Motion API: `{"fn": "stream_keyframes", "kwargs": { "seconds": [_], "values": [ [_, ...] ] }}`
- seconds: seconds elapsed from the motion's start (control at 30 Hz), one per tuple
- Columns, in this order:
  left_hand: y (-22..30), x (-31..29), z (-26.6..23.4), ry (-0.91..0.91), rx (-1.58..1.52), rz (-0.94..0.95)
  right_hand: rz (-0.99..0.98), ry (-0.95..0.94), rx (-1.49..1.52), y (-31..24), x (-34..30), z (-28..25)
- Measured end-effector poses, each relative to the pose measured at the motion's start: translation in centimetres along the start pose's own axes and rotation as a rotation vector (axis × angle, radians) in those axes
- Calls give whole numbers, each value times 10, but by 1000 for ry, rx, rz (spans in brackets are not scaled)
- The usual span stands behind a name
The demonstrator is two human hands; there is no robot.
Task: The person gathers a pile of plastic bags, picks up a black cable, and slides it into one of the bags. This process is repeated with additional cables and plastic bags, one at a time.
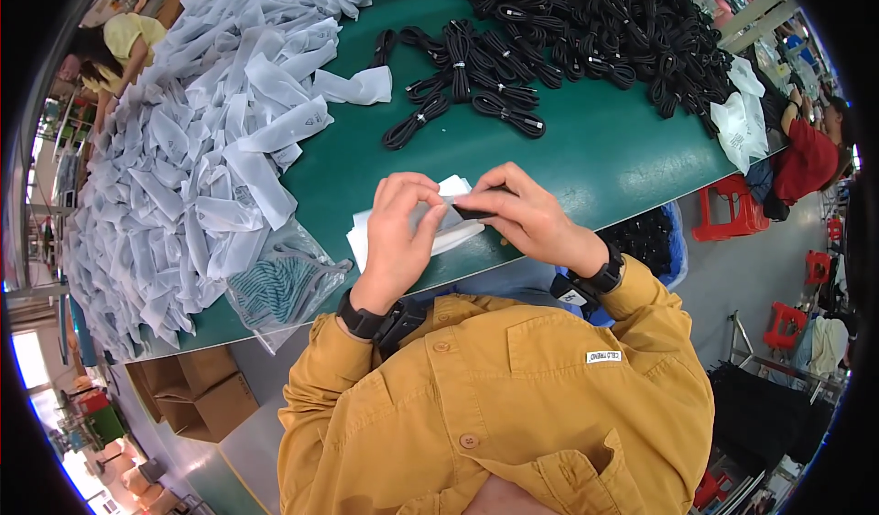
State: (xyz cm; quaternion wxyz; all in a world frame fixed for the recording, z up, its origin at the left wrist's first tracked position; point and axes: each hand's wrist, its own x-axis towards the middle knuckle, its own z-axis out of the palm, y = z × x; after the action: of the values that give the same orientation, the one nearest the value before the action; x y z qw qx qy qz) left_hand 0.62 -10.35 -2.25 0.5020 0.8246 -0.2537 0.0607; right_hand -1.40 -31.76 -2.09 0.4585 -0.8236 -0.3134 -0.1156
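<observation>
At the near edge of the green table (366,162), my left hand (401,231) pinches the mouth of a frosted plastic bag (442,216) between thumb and fingers. A dark bundle, seemingly a coiled black cable (473,206), is gripped in my right hand (526,211), with its end at the bag's mouth. How far it reaches inside is hidden by my fingers. Beneath both hands lies a stack of white bags (359,242). Loose black cable bundles (508,112) rest just beyond my hands.
Filled frosted bags (183,167) form a big heap on the left. Black cables (595,21) are piled at the far right. A clear bag with striped cloth (284,281) lies near the front edge. Cardboard box (206,396), blue bin (676,240) and red stool (731,211) stand below.
</observation>
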Motion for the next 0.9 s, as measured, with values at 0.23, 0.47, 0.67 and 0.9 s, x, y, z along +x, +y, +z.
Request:
{"fn": "stream_keyframes", "kwargs": {
  "seconds": [0.23,0.47,0.67,0.9],
  "values": [
    [9,8,-20,5,-498,-354,313,262,528,-7,13,19],
    [9,5,-15,68,-462,-193,578,221,653,-6,18,22],
    [-5,5,-14,71,-910,-298,177,-9,376,-19,26,17],
    [-1,7,-21,9,-1384,-568,-146,89,70,-18,32,29]
  ]
}}
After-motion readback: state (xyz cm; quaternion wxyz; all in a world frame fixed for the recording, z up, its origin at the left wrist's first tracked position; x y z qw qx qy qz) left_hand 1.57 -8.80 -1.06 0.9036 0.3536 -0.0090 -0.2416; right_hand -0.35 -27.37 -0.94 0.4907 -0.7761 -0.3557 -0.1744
